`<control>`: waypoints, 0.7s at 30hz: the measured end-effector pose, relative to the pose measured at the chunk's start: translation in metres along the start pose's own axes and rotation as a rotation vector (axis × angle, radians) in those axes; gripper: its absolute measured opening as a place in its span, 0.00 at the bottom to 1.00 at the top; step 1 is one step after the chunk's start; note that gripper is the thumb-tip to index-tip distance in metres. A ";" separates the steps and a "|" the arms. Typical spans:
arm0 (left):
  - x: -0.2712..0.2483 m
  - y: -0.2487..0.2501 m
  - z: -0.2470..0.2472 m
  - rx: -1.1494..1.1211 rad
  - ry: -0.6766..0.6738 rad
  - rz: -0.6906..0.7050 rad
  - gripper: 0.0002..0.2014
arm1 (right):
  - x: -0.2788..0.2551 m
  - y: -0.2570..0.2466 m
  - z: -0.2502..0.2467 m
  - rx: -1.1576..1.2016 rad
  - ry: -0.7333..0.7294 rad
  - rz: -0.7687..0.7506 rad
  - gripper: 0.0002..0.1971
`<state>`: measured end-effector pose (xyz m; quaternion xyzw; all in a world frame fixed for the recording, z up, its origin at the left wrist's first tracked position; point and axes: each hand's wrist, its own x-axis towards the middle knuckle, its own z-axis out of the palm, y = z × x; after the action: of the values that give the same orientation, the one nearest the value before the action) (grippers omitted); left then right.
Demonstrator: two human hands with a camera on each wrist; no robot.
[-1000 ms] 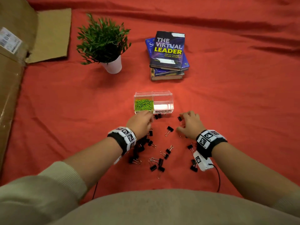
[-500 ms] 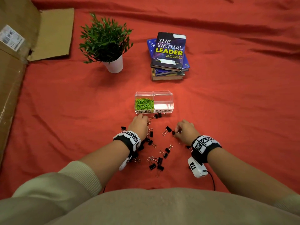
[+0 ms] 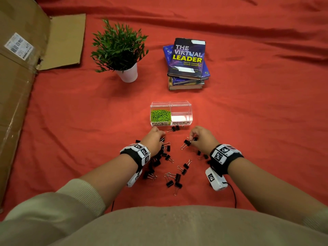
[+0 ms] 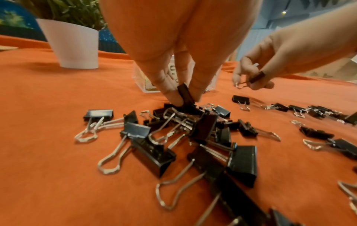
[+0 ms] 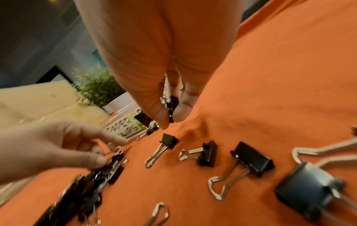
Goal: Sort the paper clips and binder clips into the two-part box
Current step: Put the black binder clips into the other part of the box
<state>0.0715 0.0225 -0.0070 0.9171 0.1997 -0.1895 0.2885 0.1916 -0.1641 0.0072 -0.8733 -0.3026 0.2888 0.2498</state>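
The clear two-part box (image 3: pixel 190 119) stands ahead of both hands. Its left half holds green paper clips (image 3: pixel 160 115); its right half, labelled binder clips, looks empty. Black binder clips (image 3: pixel 175 178) lie scattered on the red cloth, with a heap (image 4: pixel 203 126) under my left wrist. My left hand (image 4: pixel 185 97) pinches one binder clip (image 4: pixel 184 91) at the top of that heap. My right hand (image 5: pixel 171 116) pinches another binder clip (image 5: pixel 172 104) just above the cloth. In the head view the left hand (image 3: pixel 160 137) and right hand (image 3: pixel 192 139) sit just short of the box.
A potted plant in a white pot (image 3: pixel 128 74) stands at the back left and a stack of books (image 3: pixel 187 64) at the back centre. A cardboard box (image 3: pixel 16 82) runs along the left edge. Two binder clips (image 3: pixel 174 128) lie against the box front.
My right hand has drawn in to the left and closed on a binder clip. My left hand has stayed over the heap and now pinches a clip.
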 end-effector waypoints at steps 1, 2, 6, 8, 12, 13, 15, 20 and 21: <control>0.002 0.002 0.002 0.049 -0.013 0.010 0.23 | 0.002 -0.004 0.003 -0.053 -0.036 -0.047 0.10; 0.003 0.003 0.003 0.098 -0.021 0.024 0.23 | 0.003 -0.007 0.006 -0.099 -0.073 -0.084 0.10; 0.002 0.004 0.007 0.267 -0.015 0.068 0.15 | 0.002 -0.007 0.019 -0.234 -0.146 -0.181 0.14; 0.000 0.005 0.009 0.316 -0.014 0.086 0.11 | 0.000 -0.003 0.024 -0.298 -0.133 -0.195 0.12; 0.000 0.003 0.010 0.293 0.028 0.090 0.11 | -0.001 0.002 0.027 -0.241 -0.073 -0.127 0.10; 0.001 0.002 0.010 0.276 0.036 0.087 0.11 | -0.001 0.002 0.025 -0.200 -0.074 -0.102 0.11; 0.002 0.002 0.008 0.256 0.034 0.075 0.11 | -0.001 -0.003 0.016 -0.109 -0.068 -0.061 0.14; 0.000 0.001 0.008 0.259 0.039 0.103 0.11 | 0.023 -0.030 -0.022 0.079 0.167 -0.036 0.07; -0.001 0.001 0.009 0.256 0.041 0.104 0.11 | 0.032 -0.035 -0.029 0.061 0.202 -0.055 0.06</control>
<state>0.0694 0.0164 -0.0127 0.9592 0.1319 -0.1793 0.1742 0.2178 -0.1260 0.0376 -0.8814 -0.2907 0.2015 0.3132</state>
